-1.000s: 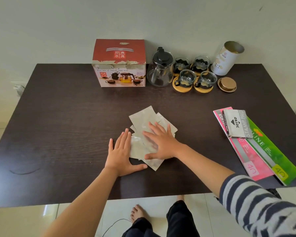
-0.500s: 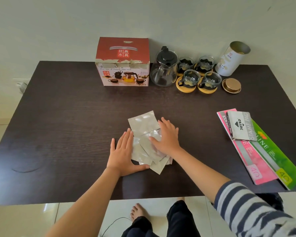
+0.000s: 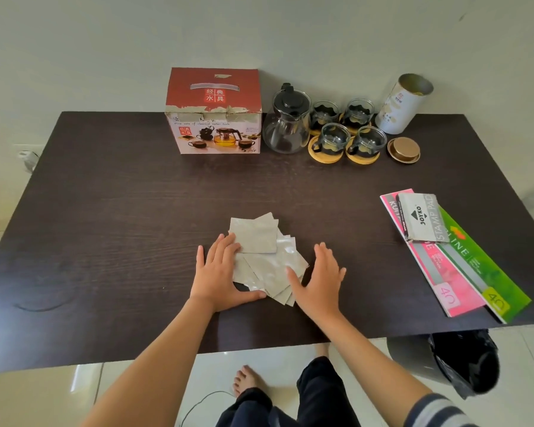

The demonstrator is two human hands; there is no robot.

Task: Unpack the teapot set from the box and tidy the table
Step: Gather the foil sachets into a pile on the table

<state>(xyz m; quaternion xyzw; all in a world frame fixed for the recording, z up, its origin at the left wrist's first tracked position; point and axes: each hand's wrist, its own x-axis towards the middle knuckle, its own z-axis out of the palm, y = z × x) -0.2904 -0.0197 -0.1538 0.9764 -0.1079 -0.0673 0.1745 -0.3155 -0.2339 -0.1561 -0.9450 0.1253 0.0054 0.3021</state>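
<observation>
Gathering loose sachets [image 3: 265,257] between flat, spread palms: left hand [image 3: 218,274] rests on the pile, right hand [image 3: 319,277] beside it, grasping nothing. Teapot [image 3: 287,121] stands unpacked far beyond; next, squeeze inward and lift.

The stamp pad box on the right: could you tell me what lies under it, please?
The stamp pad box rests on a pink packet and a green packet; their covered top ends cannot be seen.

single head view, looks forward and down, close over table [image 3: 136,211].
</observation>
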